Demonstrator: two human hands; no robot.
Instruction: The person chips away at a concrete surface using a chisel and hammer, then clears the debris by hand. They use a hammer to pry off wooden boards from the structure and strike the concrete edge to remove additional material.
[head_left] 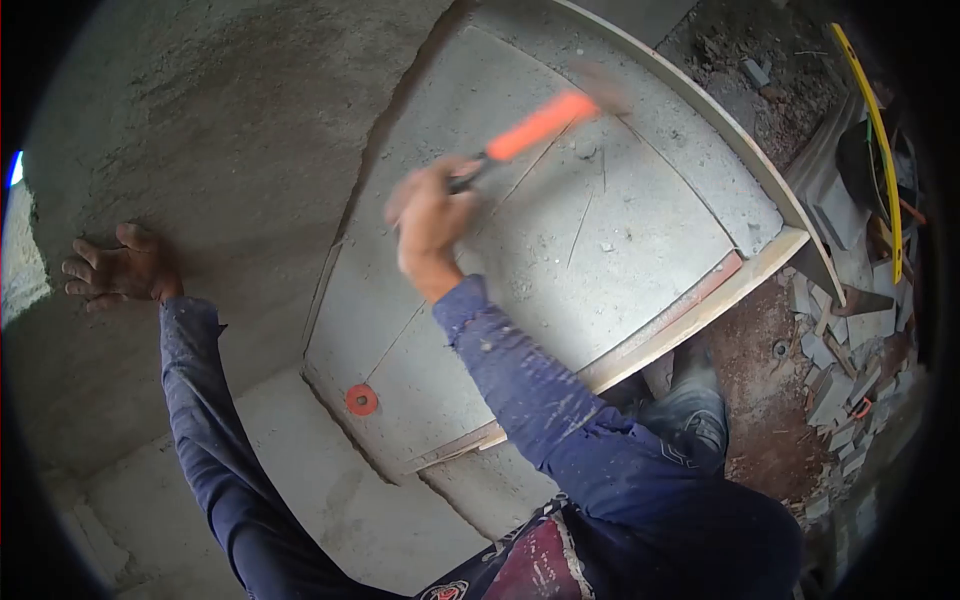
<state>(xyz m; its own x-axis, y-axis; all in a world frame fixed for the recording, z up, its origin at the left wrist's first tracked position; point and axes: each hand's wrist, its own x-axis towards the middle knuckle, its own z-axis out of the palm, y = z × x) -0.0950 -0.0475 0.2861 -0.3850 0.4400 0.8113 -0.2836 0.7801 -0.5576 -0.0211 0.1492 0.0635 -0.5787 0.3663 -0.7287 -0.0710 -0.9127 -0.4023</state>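
My right hand [432, 222] is closed round the black grip of a hammer [540, 127] with an orange handle. The hammer's head is smeared by motion above a light grey slab surface [480, 340] marked with several thin dark lines. Fingers spread, my left hand [122, 268] rests against the rough grey plastered wall [250, 130]. An orange-red disc [361, 399] with a dark centre lies on the slab near its left corner.
A pale raised strip [690, 322] runs along the slab's near edge, with a reddish piece [705, 285] beside it. Broken tile pieces [835, 385] litter the floor at the right. A yellow bar [875, 140] and a dark bucket-like container [865, 165] stand beyond.
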